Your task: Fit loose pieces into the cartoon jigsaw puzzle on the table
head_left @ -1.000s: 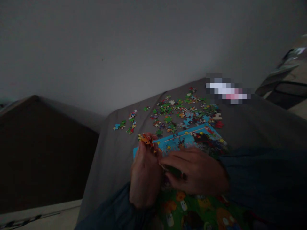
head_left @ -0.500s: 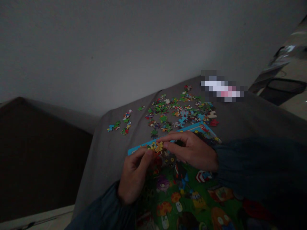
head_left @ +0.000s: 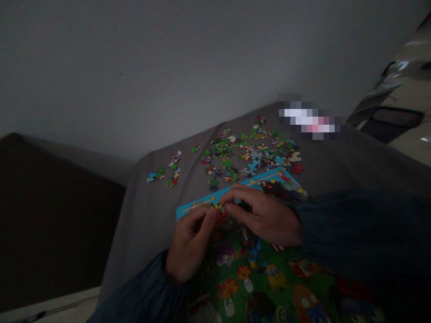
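Observation:
My left hand [head_left: 190, 237] pinches small joined-looking puzzle pieces [head_left: 218, 207], yellow and orange, between thumb and forefinger. From the other side my right hand [head_left: 262, 216] closes its thumb and forefinger on the same pieces, the fingertips of both hands nearly meeting. Fingers cover most of the pieces, so I cannot tell how many there are. Both hands are over the top part of a puzzle board [head_left: 247, 181] with a blue border and a green picture of cartoon plants and mushrooms. My right forearm and sleeve hide its right side.
Many loose puzzle pieces [head_left: 226, 148] lie scattered beyond the board, with a smaller group [head_left: 163, 172] to the left. A grey cloth [head_left: 141, 229] covers the table, which meets a wall [head_left: 168, 67] at the back. A blurred-out item [head_left: 310, 120] lies at the far right.
My right thumb and forefinger have moved in toward the left hand and closed on the yellow pieces, which are now more covered. The view has shifted slightly.

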A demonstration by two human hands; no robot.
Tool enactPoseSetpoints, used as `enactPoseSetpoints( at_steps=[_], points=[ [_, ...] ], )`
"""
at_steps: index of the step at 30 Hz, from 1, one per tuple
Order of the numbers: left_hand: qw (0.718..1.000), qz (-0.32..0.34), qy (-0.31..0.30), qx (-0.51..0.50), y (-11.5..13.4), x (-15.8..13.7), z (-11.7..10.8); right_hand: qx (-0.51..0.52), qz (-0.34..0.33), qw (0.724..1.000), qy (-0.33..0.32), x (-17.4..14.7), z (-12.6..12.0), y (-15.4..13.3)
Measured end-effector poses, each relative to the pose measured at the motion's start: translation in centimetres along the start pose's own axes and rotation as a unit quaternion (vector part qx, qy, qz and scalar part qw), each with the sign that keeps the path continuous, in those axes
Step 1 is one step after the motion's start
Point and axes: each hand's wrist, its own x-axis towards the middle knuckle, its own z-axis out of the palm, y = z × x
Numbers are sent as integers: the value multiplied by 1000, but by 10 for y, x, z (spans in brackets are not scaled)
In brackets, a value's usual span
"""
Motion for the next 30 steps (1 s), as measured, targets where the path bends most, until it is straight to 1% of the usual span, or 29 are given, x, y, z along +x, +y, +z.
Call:
enactPoseSetpoints(
  at_steps=[2, 4, 6, 8, 9, 11, 13, 15, 16, 18, 20, 22, 23, 24, 25, 28, 30],
  points=[
    [1000, -17, -5, -13, 1, 0, 0, 38, 53, 998, -11, 0, -2, -3],
    [999, -28, -9, -28, 3, 0, 0, 55, 80, 995, -35, 1, -4, -5],
    [999, -27, -19, -37, 4, 0, -1, 33, 68, 996, -47, 1, -5, -5],
    [999, -24, -18, -38, 2, 0, -4, -6, 46, 998, -39, 1, -5, -2],
    [999, -25, -4, -39, 0, 1, -6, -30, 32, 999, -31, 1, -5, 0],
    [996, -33, 47, -64, -5, 4, -12, -108, -16, 993, -36, 1, -5, 5],
    [985, -52, 96, -131, -10, 7, -17, -214, -82, 971, -73, 0, -5, 9],
    [965, -85, 112, -220, -12, 11, -19, -299, -129, 938, -118, -1, -4, 12],
    [955, -106, 105, -258, -11, 12, -19, -328, -136, 925, -134, -1, -3, 13],
    [935, -143, 79, -314, -8, 14, -17, -365, -139, 908, -150, -2, -2, 17],
    [920, -165, 50, -351, -4, 15, -16, -392, -152, 895, -150, -2, 0, 21],
    [906, -181, 27, -383, -1, 15, -15, -408, -182, 884, -137, -1, 2, 24],
    [899, -185, 16, -396, 0, 15, -15, -406, -191, 885, -126, 0, 3, 25],
    [894, -188, 6, -408, 2, 15, -16, -396, -186, 892, -110, 0, 3, 24],
    [889, -189, -8, -416, 2, 14, -17, -376, -165, 907, -91, 1, 3, 23],
    [880, -178, -58, -437, 5, 12, -19, -266, -39, 963, -25, 4, 0, 16],
    [877, -167, -86, -443, 6, 10, -18, -180, 21, 983, -6, 5, -3, 12]
  ],
)
